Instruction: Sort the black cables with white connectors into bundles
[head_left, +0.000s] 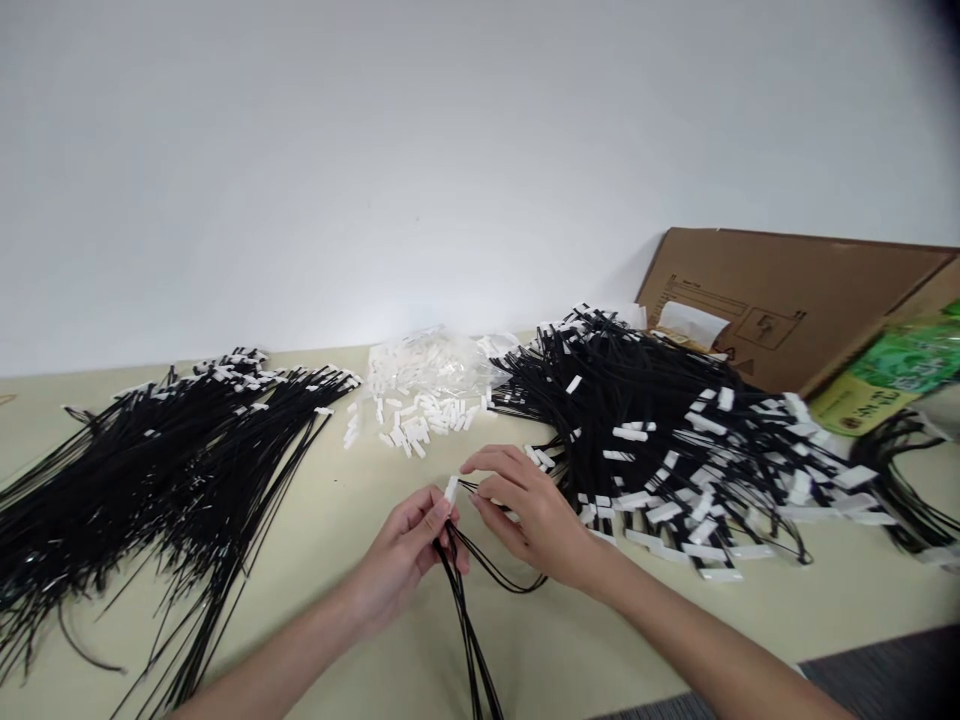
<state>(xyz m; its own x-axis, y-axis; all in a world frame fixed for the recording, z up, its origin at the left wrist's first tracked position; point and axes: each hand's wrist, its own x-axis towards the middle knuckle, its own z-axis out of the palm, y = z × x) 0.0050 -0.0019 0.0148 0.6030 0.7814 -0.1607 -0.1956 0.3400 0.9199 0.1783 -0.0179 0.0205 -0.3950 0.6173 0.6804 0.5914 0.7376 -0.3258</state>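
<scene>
Between thumb and fingers, my left hand (415, 540) grips a small white connector (451, 489), held upright at the middle of the table. Black wires (466, 628) hang from below that hand toward the near edge. My right hand (525, 505) is closed on thin black wires (491, 565), which loop down beneath it; their tips reach toward the connector's right side. Whether any tip sits inside the connector is too small to tell. Just beyond my hands, loose white connectors (420, 422) lie scattered on the table.
A clear plastic bag of white connectors (431, 362) lies at the back. Black wire bundles (172, 470) spread over the left, and wires with white ends (637, 420) pile on the right. A cardboard box (772, 300) leans against the wall beside a green package (892, 370).
</scene>
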